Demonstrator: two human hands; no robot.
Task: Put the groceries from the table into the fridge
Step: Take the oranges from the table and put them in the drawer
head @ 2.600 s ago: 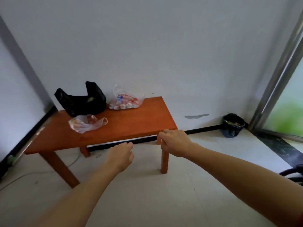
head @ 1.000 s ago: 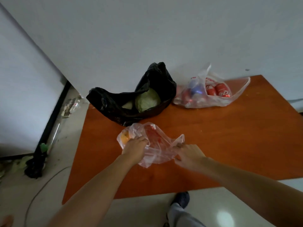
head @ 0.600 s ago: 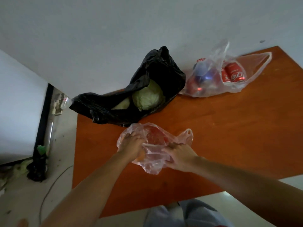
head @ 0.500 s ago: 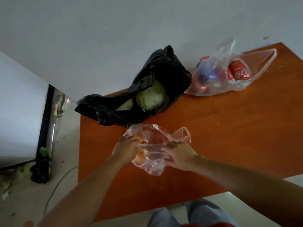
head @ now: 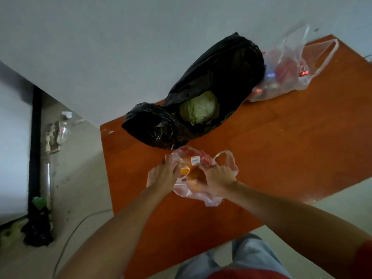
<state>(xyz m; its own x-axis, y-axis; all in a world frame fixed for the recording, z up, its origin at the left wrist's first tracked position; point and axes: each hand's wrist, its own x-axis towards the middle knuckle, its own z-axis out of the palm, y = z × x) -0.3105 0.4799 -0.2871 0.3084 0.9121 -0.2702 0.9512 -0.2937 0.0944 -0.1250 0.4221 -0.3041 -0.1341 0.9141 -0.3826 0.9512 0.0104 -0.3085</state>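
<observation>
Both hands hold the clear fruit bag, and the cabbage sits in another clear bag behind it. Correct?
No. The head view shows the cabbage in a black bag, not a clear one. The left hand and right hand do hold the clear fruit bag.

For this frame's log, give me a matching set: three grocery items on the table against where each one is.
Things:
1 cabbage
2 fruit bag
3 bag of cans

Places:
A at the far right end of the table
B inside the black bag
C gripped by the left hand and right hand

Pairs: 1-B, 2-C, 3-A
</observation>
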